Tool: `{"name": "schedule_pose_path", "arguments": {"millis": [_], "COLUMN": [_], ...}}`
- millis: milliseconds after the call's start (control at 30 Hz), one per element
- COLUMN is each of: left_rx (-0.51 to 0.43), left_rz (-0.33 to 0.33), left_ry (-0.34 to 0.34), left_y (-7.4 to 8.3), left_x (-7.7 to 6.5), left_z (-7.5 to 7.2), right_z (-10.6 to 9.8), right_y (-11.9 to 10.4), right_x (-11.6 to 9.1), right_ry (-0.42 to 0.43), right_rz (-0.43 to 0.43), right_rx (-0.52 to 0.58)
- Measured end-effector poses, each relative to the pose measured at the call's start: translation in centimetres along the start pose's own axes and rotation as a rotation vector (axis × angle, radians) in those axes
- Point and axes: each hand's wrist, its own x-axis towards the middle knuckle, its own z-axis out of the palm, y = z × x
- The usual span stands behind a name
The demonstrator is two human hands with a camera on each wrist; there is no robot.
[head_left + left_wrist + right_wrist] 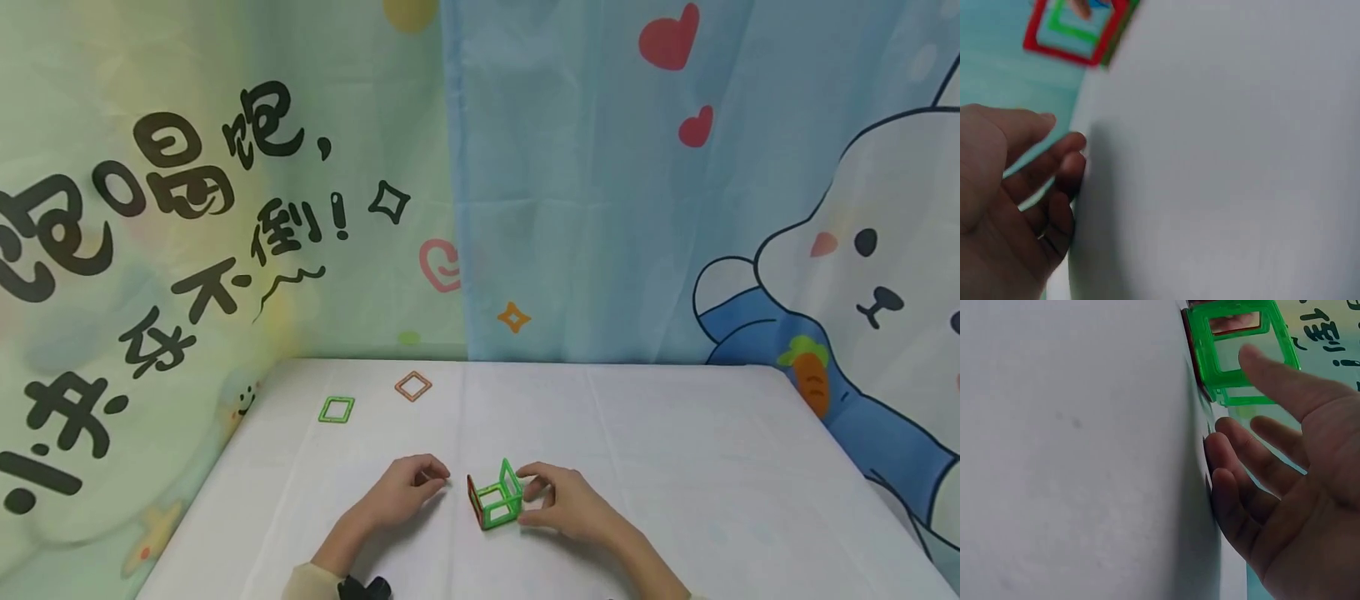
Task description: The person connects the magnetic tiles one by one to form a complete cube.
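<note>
A small structure of magnetic tiles stands on the table between the two hands in the head view: green square frames (519, 505) with a red frame (476, 503) upright on its left side. My left hand (411, 490) is left of it, fingers loosely bent, holding nothing; the left wrist view shows the red frame (1060, 55) apart from the fingers. On the other side, my right hand (564, 502) has its thumb and fingers spread beside the green frames. In the right wrist view the thumb tip overlaps a green frame (1235, 379); whether it touches cannot be told.
Farther back on the white table (675, 450) lie a green square tile (324, 409) and an orange square tile (404, 394), apart from each other. A printed curtain (570, 208) hangs behind the table. A black object (365, 588) shows by the left wrist.
</note>
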Motion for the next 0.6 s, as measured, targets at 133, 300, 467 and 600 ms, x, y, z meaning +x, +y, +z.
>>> {"name": "schedule_pose_path", "arguments": {"millis": [133,300,467,600], "left_rx": [0.066,0.074,0.053,0.062], "left_rz": [-0.018,-0.034,-0.026,-0.092], "left_ry": [0.031,0.099,0.196,0.26], "left_y": [-1.4,-3.2,-4.9,-6.0], "left_x": [-0.7,-1.1,-1.0,-1.2], "left_z": [-2.5,-6.4,-10.2,-12.7], "right_z": [-0.2,-0.4,-0.4,-0.1], "right_y": [0.2,0.5,0.8,0.7], "right_x": [0.3,1.1,1.7,2.0], "right_ry": [-0.031,-0.069,-0.121,-0.12], "right_rz": [0.002,-0.051,-0.112,-0.12], "right_rx": [0.024,0.097,0.124,0.123]}}
